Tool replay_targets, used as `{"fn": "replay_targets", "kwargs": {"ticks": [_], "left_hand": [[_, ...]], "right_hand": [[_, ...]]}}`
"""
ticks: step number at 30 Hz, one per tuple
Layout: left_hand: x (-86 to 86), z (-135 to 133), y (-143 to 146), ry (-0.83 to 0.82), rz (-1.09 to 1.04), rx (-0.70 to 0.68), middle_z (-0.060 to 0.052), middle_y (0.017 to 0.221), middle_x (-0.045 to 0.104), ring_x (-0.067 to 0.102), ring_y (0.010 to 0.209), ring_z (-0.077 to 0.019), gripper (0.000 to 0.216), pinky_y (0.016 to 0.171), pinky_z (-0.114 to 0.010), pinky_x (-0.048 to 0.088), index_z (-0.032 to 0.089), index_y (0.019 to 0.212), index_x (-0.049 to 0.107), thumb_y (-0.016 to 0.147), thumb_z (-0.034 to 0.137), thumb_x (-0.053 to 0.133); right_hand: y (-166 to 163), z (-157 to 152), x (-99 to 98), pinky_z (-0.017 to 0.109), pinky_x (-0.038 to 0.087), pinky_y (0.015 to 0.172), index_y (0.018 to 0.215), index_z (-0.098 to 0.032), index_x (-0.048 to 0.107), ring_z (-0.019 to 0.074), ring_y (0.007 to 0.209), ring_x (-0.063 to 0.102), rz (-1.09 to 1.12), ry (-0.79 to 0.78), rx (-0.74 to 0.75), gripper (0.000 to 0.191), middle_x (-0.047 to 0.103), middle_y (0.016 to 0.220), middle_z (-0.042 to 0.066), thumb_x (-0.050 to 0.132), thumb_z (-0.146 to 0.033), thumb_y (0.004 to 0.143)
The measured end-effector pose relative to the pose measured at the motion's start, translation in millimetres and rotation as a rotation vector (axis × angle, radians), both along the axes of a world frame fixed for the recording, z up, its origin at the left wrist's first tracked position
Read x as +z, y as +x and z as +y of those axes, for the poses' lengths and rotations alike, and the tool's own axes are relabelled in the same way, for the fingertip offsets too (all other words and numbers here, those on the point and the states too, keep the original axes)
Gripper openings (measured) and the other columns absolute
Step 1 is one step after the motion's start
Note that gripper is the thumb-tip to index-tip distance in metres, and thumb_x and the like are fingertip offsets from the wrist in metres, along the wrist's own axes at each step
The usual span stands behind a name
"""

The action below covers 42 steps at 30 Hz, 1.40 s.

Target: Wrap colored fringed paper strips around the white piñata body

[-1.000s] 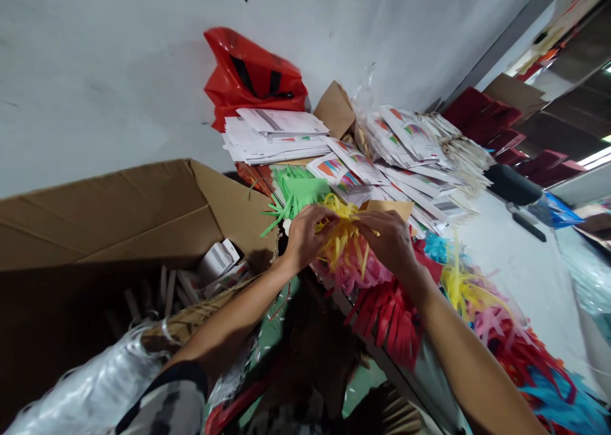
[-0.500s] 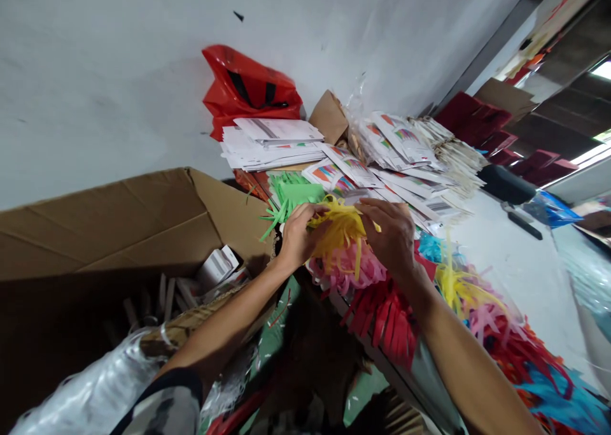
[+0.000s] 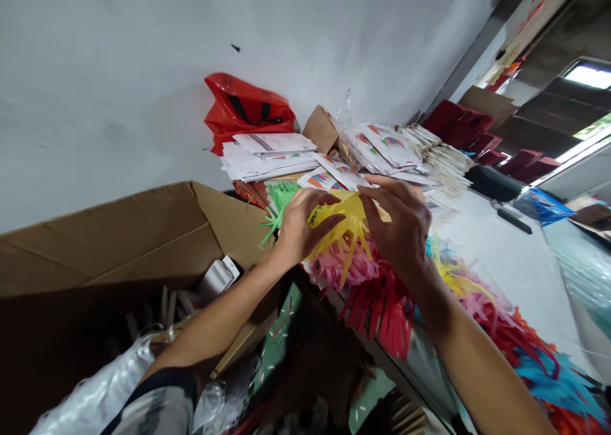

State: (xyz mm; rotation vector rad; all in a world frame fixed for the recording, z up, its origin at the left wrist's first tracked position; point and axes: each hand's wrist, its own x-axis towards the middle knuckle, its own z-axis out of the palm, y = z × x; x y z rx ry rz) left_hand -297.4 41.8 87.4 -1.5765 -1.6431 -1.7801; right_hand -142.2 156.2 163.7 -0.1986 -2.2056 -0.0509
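Note:
A yellow fringed tissue paper tassel [image 3: 351, 209] lies between my hands, its strips hanging down. My left hand [image 3: 301, 221] curls around its left side, thumb in front of the strips. My right hand [image 3: 398, 215] grips its upper right edge with thumb and fingers. Just beneath are pink fringed tissue [image 3: 341, 266] and red fringed tissue [image 3: 382, 307] at the table's edge. Green fringed tissue [image 3: 280, 199] sits behind my left hand. My fingers hide part of the yellow paper.
An open cardboard box [image 3: 143, 237] stands at left. White printed cards [image 3: 270, 155] and a red plastic bag [image 3: 248, 107] are by the wall. On the white table [image 3: 496, 250] lie scissors [image 3: 513, 218] and a row of coloured tassels [image 3: 501, 320].
The yellow tissue looks more spread out between my hands. My right hand has risen slightly and its fingers have shifted along the top edge. The camera view has tilted a little.

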Motion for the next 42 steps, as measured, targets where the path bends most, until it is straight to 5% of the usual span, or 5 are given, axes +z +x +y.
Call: {"fn": "replay_targets", "kwargs": {"ticks": [11,24,32,38,42], "left_hand": [[70.5,-27,38,0.069,0.062,-0.140,-0.004,0.096,0.072,0.065,0.090,-0.0172,0.009,0.083,-0.034,0.054,0.021,0.100,0.069,0.100,0.030,0.066],[106.5,-63,132,-0.807,-0.316,-0.978,-0.004,0.075,0.074,0.072,0.064,-0.0201,0.028,0.054,-0.029,0.056,0.021,0.080,0.074,0.085,0.047,0.081],[26.3,-47,171,-1.346,-0.682,-1.473,-0.005,0.079,0.075,0.069,0.067,-0.0185,0.041,0.059,-0.027,0.055,0.019,0.090,0.079,0.070,0.053,0.090],[-78.8,-73,218,-1.670,-1.023,-1.804,-0.005,0.100,0.079,0.076,0.086,-0.0297,0.080,0.071,-0.037,0.063,0.021,0.113,0.078,0.045,0.059,0.096],[-74.7,-49,213,-1.633,-0.970,-1.663,-0.008,0.114,0.077,0.077,0.090,-0.0263,0.070,0.071,-0.034,0.062,0.021,0.122,0.072,0.063,0.052,0.093]], "right_hand": [[50,-54,47.2,0.043,0.055,0.104,0.103,-0.028,0.076,0.0230,0.113,0.075,0.134,-0.021,0.040,0.012,0.079,0.120,0.004,0.064,-0.026,0.101],[199,-92,18.2,0.033,0.056,0.092,0.125,-0.029,0.068,0.0221,0.110,0.069,-0.188,-1.101,0.447,0.043,0.072,0.118,0.004,0.058,-0.063,0.100],[289,-119,-60.5,0.026,0.046,0.067,0.082,-0.019,0.063,0.0156,0.079,0.057,-0.116,-1.511,0.505,0.038,0.059,0.085,0.002,0.081,-0.052,0.085],[343,-138,-63.7,0.022,0.035,0.055,0.090,-0.022,0.061,0.0112,0.065,0.046,-0.325,-1.452,0.014,0.028,0.056,0.075,-0.003,0.075,-0.046,0.092],[360,-118,-61.1,0.024,0.038,0.058,0.090,-0.022,0.066,0.0132,0.067,0.051,-0.358,-1.270,-0.200,0.024,0.060,0.074,-0.002,0.068,-0.046,0.098]]}}
